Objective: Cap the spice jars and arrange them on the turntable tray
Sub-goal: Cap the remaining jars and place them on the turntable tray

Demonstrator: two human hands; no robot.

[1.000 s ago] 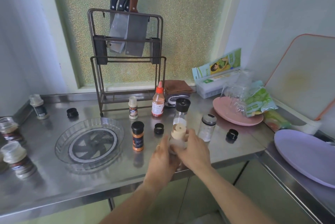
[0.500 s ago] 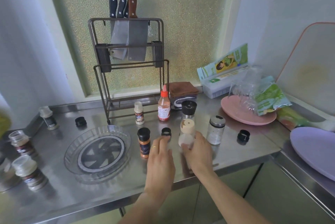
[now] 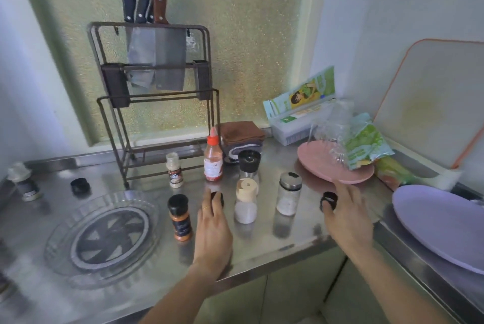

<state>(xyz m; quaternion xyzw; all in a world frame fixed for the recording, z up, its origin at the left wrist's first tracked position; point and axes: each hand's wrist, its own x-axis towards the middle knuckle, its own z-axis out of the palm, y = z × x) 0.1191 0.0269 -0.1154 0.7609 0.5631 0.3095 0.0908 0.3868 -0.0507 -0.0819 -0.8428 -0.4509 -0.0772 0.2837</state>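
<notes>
The clear turntable tray (image 3: 59, 224) lies at the left of the steel counter with nothing on it. To its right stands an orange spice jar (image 3: 180, 218) with a black cap. My left hand (image 3: 213, 229) reaches forward, and its straight fingertips touch a loose black cap (image 3: 218, 197). A beige-capped jar (image 3: 246, 203) and a metal-lidded glass jar (image 3: 288, 194) stand free between my hands. My right hand (image 3: 347, 215) pinches another black cap (image 3: 328, 200) between thumb and fingers. An uncapped small jar (image 3: 175, 170) stands further back.
A knife rack (image 3: 157, 103) stands at the back, with a red sauce bottle (image 3: 213, 159) and a black grinder (image 3: 249, 163) in front. Another black cap (image 3: 80, 186) and a jar (image 3: 23, 182) sit far left. A pink plate (image 3: 322, 166) and a purple plate (image 3: 440, 221) lie on the right.
Both hands have let go of the beige-capped jar. My left hand moved forward to one black cap, and my right hand swung right to the other.
</notes>
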